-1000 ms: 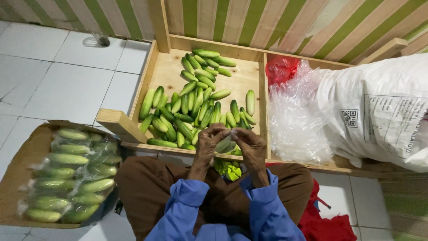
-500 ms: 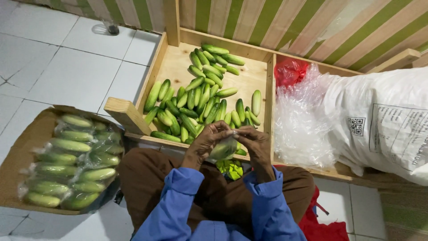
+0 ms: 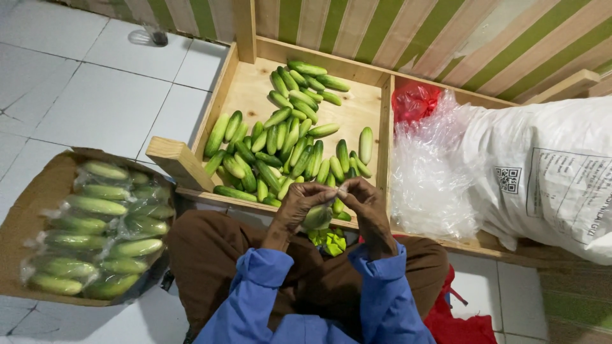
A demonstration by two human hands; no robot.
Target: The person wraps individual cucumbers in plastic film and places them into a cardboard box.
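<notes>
My left hand (image 3: pixel 302 205) and my right hand (image 3: pixel 364 202) meet in front of me over my lap, both pinching the top of a clear plastic bag of cucumbers (image 3: pixel 317 218) that hangs between them. Just beyond my hands lies a wooden crate (image 3: pixel 242 83) with several loose green cucumbers (image 3: pixel 287 143) piled in its left compartment. More green shows on my lap under the bag, too hidden to make out.
A cardboard box (image 3: pixel 25 216) of bagged cucumbers (image 3: pixel 105 229) sits on the white tiled floor at my left. Crumpled clear plastic bags (image 3: pixel 427 172) and a red bag (image 3: pixel 414 102) fill the crate's right compartment. A large white sack (image 3: pixel 548 172) lies at right.
My hands have stayed together on the bag, the fingers shifting at its top. The camera has moved a little, so the crate sits slightly lower in view.
</notes>
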